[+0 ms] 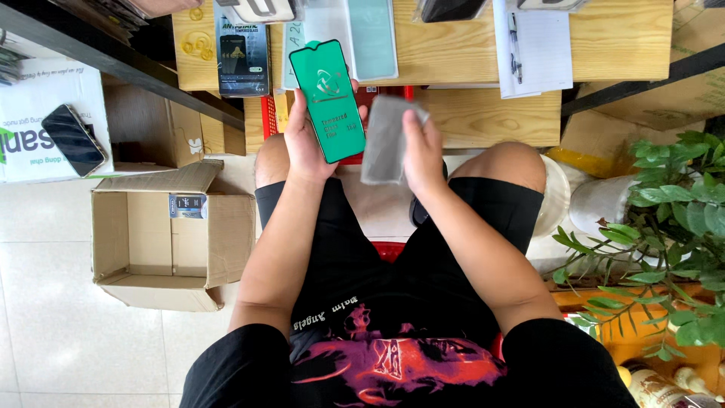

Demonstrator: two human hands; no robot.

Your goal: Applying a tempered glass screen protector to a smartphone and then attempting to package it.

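Observation:
My left hand [302,140] holds a green phone-shaped screen protector [328,98] upright by its lower edge, in front of the wooden desk. My right hand [421,147] holds a grey translucent sleeve or film [385,136] just to the right of it, fingers pinched on its upper edge. The two pieces sit side by side, nearly touching. Both forearms reach out over my lap and black shorts.
On the wooden desk [604,45] lie protector packages [242,57], a pale blue-green sheet [371,38] and a notepad with a pen [532,49]. An open cardboard box [162,242] stands on the floor at left, a black phone [73,140] beyond it. Potted plant [672,227] at right.

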